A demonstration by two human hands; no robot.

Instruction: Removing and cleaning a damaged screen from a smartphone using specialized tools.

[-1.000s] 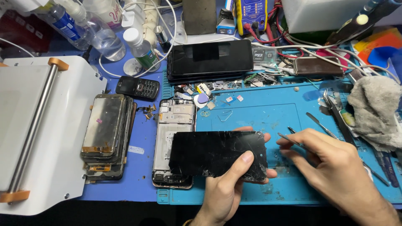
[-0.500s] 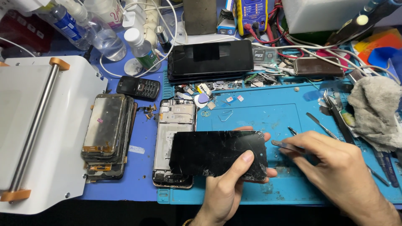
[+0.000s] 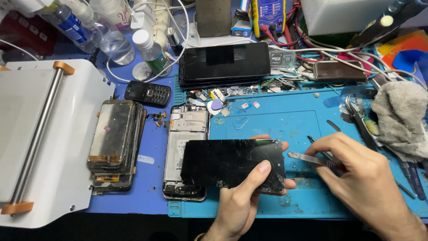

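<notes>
I see my left hand (image 3: 243,201) pinching one cracked black phone screen (image 3: 234,164) by its lower edge, just above the blue mat (image 3: 285,120). My right hand (image 3: 363,178) grips one metal pry tool (image 3: 307,158), its tip beside the screen's right edge. One bare phone frame (image 3: 186,134) lies underneath, one stack of screens (image 3: 113,143) left; open mat beyond.

I see a cracked black phone screen (image 3: 232,164) gripped in my left hand (image 3: 243,201) over the blue mat (image 3: 285,120). A dark-screened phone (image 3: 225,62) lies further back. Left of it lies a stack of detached display panels (image 3: 113,140). One plastic bottle (image 3: 71,27) wears a blue label.
</notes>
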